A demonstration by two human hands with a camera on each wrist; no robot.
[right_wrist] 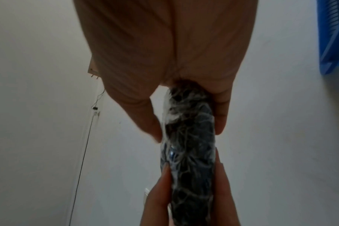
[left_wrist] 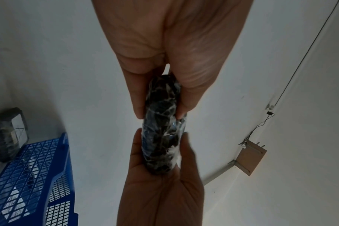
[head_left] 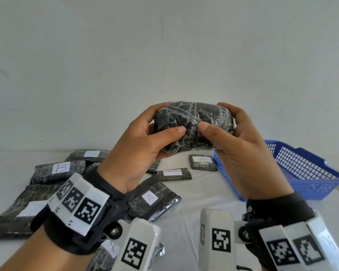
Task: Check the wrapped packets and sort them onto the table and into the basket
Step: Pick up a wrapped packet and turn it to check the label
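A black packet [head_left: 194,122] wrapped in clear film is held up above the table, flat face toward me, no label showing. My left hand [head_left: 169,119] grips its left end, thumb in front and fingers behind. My right hand [head_left: 213,116] grips the right end the same way. The left wrist view shows the packet [left_wrist: 161,137] edge-on between my left hand [left_wrist: 161,113] and the right-hand fingers [left_wrist: 137,137]. In the right wrist view my right hand [right_wrist: 188,133] pinches the packet [right_wrist: 192,168]. The blue basket [head_left: 229,177] stands at the right.
Several wrapped packets lie on the white table [head_left: 204,194]: one marked B [head_left: 57,171], one marked A [head_left: 153,200], a small one marked A [head_left: 203,162] beside the basket, one labelled IN PROGRESS [head_left: 173,174], a large one [head_left: 18,212] at the left.
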